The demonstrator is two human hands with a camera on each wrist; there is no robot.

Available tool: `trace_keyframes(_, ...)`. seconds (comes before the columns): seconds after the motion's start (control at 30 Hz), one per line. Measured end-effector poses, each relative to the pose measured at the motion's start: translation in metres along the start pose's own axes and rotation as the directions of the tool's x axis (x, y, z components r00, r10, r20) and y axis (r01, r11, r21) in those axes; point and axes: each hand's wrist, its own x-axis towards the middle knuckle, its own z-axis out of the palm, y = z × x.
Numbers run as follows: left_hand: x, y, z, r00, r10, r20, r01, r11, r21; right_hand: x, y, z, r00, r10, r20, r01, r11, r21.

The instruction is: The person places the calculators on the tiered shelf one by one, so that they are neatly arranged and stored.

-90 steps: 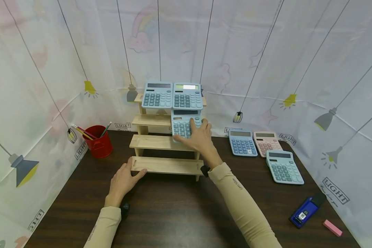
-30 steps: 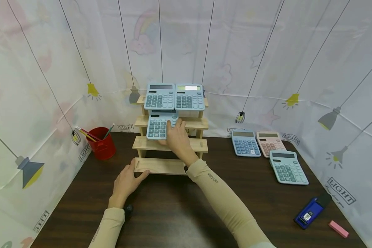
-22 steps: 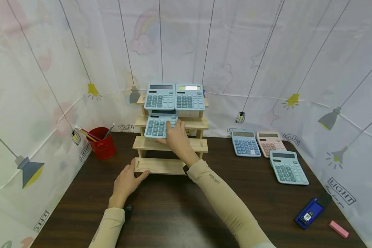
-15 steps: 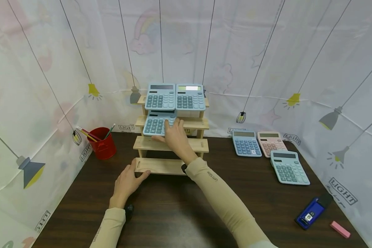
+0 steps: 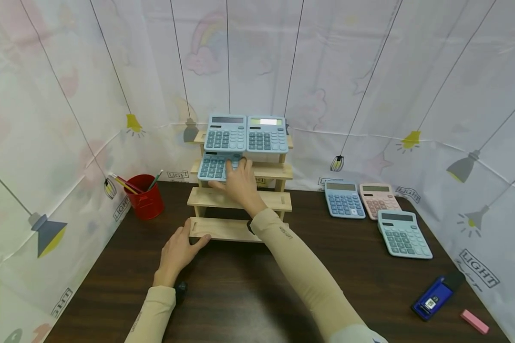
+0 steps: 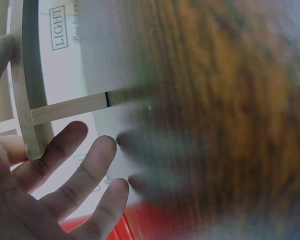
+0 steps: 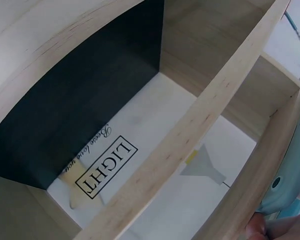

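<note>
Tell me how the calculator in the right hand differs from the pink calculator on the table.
The held calculator is blue, the pink calculator pale pink. The held one leans on the wooden rack's second shelf from the top, gripped by the right hand; the pink one lies flat on the table, untouched, between two other calculators. Both share the same desktop shape and key layout.

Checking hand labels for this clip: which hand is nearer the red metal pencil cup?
Left. The left hand rests at the wooden stepped rack's bottom-left corner, right of the red metal pencil cup; the right hand is farther, gripping a blue calculator.
</note>
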Motion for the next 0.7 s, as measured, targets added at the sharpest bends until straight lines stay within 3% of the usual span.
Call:
trace_keyframes(0.2, 0.0, 0.001, 0.002, 1.0, 0.01, 0.003, -0.01, 1.0, 0.009, -0.006, 0.003, -0.004, 1.0, 0.015, 0.008, -0.015, 1.0, -0.003)
trace_keyframes(0.4, 0.0, 0.001, 0.0, 1.0, 0.016, 0.0, -0.016, 1.0, 0.011, -0.033, 0.012, -0.017, 1.0, -0.012, 0.023, 0.011, 0.998, 0.061)
trace_keyframes(0.57, 0.001, 0.001, -0.001, 1.0, 0.012, 0.011, -0.012, 1.0, 0.007, -0.062, 0.036, -0.029, 0.999, 0.001, 0.042, -0.008, 0.985, 0.17)
trace_keyframes(0.7, 0.0, 0.002, -0.001, 1.0, 0.009, 0.017, -0.009, 1.0, 0.005, -0.083, 0.067, -0.035, 0.999, 0.022, 0.026, -0.027, 0.982, 0.188)
